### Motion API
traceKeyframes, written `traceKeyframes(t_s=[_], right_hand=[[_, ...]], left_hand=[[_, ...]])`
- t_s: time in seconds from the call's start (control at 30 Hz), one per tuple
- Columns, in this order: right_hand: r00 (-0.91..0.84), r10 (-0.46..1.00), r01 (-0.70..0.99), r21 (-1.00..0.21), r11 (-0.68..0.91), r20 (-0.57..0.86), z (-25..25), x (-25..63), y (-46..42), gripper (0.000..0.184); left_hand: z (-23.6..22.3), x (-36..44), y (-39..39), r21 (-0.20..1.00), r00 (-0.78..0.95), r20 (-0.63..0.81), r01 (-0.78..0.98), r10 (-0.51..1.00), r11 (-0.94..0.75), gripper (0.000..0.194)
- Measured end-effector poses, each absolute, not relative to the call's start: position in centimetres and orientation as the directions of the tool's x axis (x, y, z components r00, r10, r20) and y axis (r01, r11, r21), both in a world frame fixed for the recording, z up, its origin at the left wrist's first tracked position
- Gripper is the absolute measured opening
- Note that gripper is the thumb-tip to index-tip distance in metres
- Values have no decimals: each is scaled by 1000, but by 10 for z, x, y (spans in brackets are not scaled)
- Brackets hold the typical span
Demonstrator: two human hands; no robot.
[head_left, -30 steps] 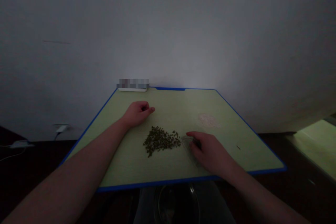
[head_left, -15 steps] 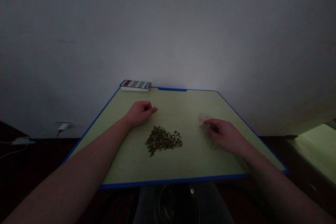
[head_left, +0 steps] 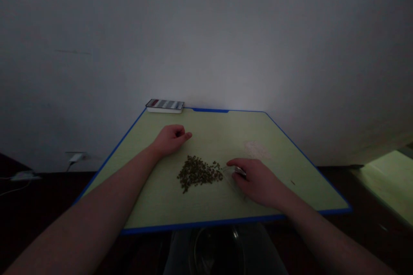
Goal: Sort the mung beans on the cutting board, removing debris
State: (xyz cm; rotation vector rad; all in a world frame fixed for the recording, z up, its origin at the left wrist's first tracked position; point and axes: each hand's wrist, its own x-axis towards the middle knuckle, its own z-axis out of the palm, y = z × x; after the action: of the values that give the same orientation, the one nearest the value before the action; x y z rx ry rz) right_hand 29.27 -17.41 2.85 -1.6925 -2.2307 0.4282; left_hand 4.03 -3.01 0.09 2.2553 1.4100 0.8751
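My left hand (head_left: 171, 139) rests on the table as a loose fist, thumb stretched to the right, with nothing seen in it. In front of it lies a spread pile of small dark greenish-brown grains or dried buds (head_left: 198, 174). My right hand (head_left: 254, 180) is closed on a clear plastic piece (head_left: 229, 176), whose edge sits at the right end of the pile. A bright glint shows between thumb and forefinger; the piece's exact kind is too dim to make out. Behind the right hand lies a flat patch of pale pinkish bits (head_left: 256, 149).
The pale table (head_left: 155, 210) has a blue rim. At its back left corner stands a white box with a striped top (head_left: 165, 106). A small dark sliver (head_left: 293, 182) lies at the right. Below the front edge, a round glassy vessel (head_left: 217, 249) sits between my legs. A wall rises behind.
My right hand moved right and back to the pale patch with the clear piece, then returned to the pile's right end. My left hand stayed in place.
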Motion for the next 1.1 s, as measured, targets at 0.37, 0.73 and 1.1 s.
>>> traceKeyframes(t_s=[0.37,0.73,1.1], right_hand=[[-147,987,916,-368,161,65,27,309,-159,35],[-323,946,828,-477,295,25,34,309,-165,34],[-198,979,905,-378,198,40,29,297,-155,35]], left_hand=[[2,40,-31,577,318,307,687,897,-441,42],[0,39,-30,581,328,308,678,893,-450,42],[0,40,-31,589,320,320,670,892,-452,42]])
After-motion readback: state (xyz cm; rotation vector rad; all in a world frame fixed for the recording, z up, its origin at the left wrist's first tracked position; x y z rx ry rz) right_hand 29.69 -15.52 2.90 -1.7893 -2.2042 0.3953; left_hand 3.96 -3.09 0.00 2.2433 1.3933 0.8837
